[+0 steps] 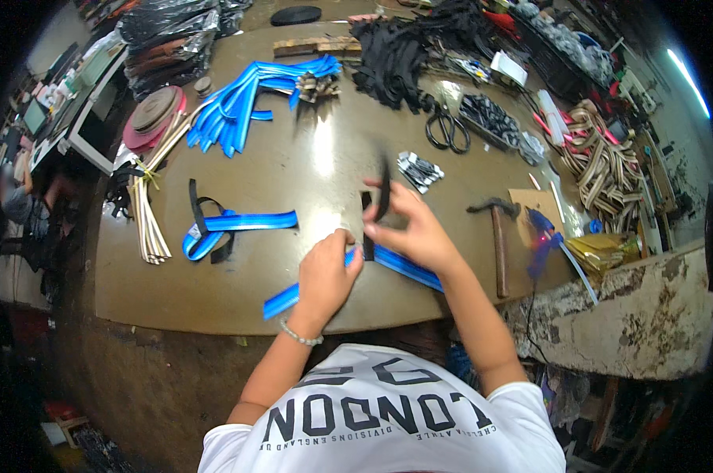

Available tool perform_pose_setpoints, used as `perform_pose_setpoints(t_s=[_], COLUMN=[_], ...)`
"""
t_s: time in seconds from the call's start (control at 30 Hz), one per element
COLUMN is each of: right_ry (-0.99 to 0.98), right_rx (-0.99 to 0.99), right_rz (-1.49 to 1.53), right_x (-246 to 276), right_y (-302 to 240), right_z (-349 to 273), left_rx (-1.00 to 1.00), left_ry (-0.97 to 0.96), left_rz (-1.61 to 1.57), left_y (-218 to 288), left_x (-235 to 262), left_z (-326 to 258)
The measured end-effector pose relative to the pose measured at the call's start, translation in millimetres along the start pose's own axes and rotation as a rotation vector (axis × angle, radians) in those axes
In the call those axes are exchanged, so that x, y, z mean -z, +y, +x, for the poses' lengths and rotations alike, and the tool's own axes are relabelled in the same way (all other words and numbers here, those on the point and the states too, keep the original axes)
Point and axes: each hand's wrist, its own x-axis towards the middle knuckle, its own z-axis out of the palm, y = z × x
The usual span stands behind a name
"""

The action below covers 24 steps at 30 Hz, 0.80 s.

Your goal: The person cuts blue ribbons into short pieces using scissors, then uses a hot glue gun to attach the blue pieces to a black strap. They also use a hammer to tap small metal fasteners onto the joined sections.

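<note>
One white shirt (380,418) nearest; two hands: left hand (326,272) gripping one blue strap (407,269), right hand (413,230) pinching one black strip (384,193).

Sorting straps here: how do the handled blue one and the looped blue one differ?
The handled strap is partly hidden by the left hand; the looped strap lies untouched. The looped strap doubles back; the handled strap spreads to both sides. Both are blue with paler stripes.

Blue straps (409,269), hammer (500,248) on table (167,292)
</note>
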Motion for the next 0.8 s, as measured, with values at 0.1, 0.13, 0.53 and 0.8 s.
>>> perform_pose_setpoints(t_s=[0.1,0.13,0.53,0.8], right_ry=[0.015,-0.036,0.124,0.094], right_rx=[-0.088,-0.420,0.083,0.054], right_rz=[-0.010,0.161,-0.456,-0.449], right_x=[-12,-18,-56,-63], right_y=[-17,-17,-3,-10], right_z=[-24,-30,-74,-92], left_rx=[-0.075,-0.061,-0.022,-0.136], left_ry=[0.085,0.043,-0.046,-0.079], left_rz=[-0.023,-0.030,-0.178,0.078], left_y=[-3,-4,-7,-3], left_x=[-4,-5,-10,-10], left_z=[1,0,2,-3])
